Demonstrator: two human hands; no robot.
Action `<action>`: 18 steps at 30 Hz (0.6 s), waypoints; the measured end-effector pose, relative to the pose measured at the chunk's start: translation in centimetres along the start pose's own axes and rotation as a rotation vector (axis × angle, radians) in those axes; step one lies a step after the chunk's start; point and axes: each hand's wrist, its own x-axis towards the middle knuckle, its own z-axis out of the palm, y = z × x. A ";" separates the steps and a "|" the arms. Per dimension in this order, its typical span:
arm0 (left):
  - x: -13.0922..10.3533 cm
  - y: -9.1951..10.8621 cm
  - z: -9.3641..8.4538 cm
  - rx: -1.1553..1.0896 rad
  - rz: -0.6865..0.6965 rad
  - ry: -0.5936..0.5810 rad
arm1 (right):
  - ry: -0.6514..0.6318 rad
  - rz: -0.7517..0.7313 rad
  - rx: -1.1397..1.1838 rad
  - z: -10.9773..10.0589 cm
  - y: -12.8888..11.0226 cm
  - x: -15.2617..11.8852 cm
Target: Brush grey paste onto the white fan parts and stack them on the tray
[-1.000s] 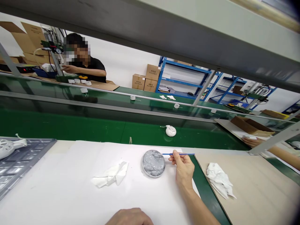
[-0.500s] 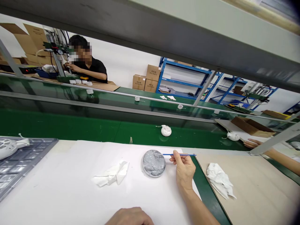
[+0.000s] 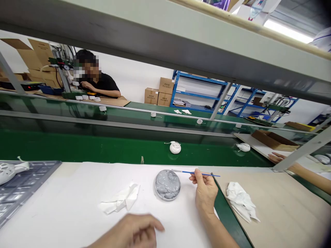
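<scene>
My right hand (image 3: 206, 190) pinches a thin blue paintbrush (image 3: 191, 172) held nearly level. The brush tip lies at the upper rim of a shallow round dish (image 3: 156, 193) of thick grey paste (image 3: 167, 184); whether it touches is unclear. My left hand (image 3: 138, 229) is low in the middle above the white sheet (image 3: 77, 206), slightly blurred. Its index finger reaches out and the other fingers bend under, with nothing visible in them. A crumpled white tissue (image 3: 120, 199) rests on the sheet left of the dish.
Beyond the sheet runs a green conveyor belt (image 3: 129, 143) carrying white rounded parts (image 3: 175, 147). A grey tray (image 3: 38, 175) with a white part sits at left. Cardboard (image 3: 279, 199) with another tissue (image 3: 241, 201) lies at right. A co-worker's hand (image 3: 278, 158) and another person (image 3: 102, 86) are beyond.
My left hand has risen farther into view and extended its index finger. The brush tip has drawn back from the paste to the dish's rim. Near-belt parts have shifted left.
</scene>
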 end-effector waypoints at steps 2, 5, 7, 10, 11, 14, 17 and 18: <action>1.7 0.9 -2.7 0.143 0.111 0.164 | -0.003 0.027 0.035 -0.1 0.1 0.2; 6.6 1.7 -6.5 0.485 0.267 0.278 | -0.009 0.098 0.091 -0.2 0.5 0.4; 11.0 1.7 -8.0 0.668 0.279 0.281 | -0.015 0.148 0.123 -0.2 0.8 0.3; 17.5 1.3 -8.7 0.775 0.222 0.327 | -0.030 0.188 0.163 -0.2 1.1 0.2; 19.4 1.2 -8.7 0.808 0.201 0.348 | -0.036 0.189 0.175 -0.1 1.2 0.2; 23.3 0.7 -8.4 0.914 0.200 0.358 | -0.061 0.185 0.202 0.0 1.1 0.2; 24.9 -0.1 -8.3 0.986 0.243 0.304 | -0.089 0.198 0.204 0.0 0.9 0.2; 25.1 -0.3 -8.3 0.993 0.244 0.293 | -0.090 0.197 0.203 0.1 0.8 0.2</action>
